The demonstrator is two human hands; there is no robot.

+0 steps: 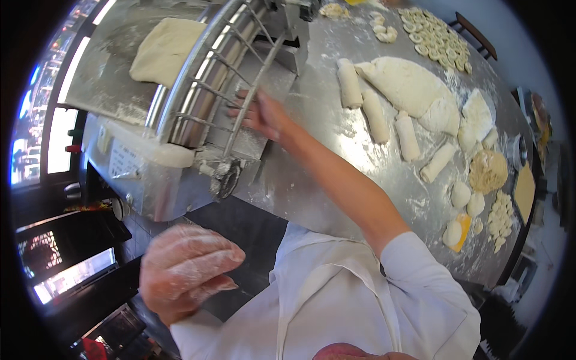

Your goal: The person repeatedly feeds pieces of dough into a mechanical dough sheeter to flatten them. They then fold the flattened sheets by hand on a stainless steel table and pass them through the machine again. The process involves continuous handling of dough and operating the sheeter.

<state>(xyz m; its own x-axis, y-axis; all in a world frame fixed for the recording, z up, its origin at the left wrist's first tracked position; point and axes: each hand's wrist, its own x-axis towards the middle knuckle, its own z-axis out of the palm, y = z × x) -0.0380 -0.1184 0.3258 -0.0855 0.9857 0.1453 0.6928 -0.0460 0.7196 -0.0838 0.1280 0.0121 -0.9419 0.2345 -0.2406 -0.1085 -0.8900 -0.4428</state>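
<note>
My right hand (262,114) reaches to the dough sheeter (201,129), at the outer rail of its metal guard (255,90). Its fingers are apart and slightly blurred, partly crossed by the guard's bars, and I see nothing held in them. Just beyond are the steel rollers, and a floury metal chute (252,141) lies under the hand. A flat sheet of dough (168,51) rests on the sheeter's far-side tray. Raised at the lower left, my left hand (186,267) is coated in flour; its fingers are bent, with the thumb apart from them and nothing visible between.
On the floury steel table (312,174) lie several dough rolls (408,137), a large dough slab (414,90), round dough balls (461,195), a rough dough lump (488,171) and small cut pieces (499,222). Many ring-shaped pieces (435,39) cover the far end. A chair (474,33) stands beyond.
</note>
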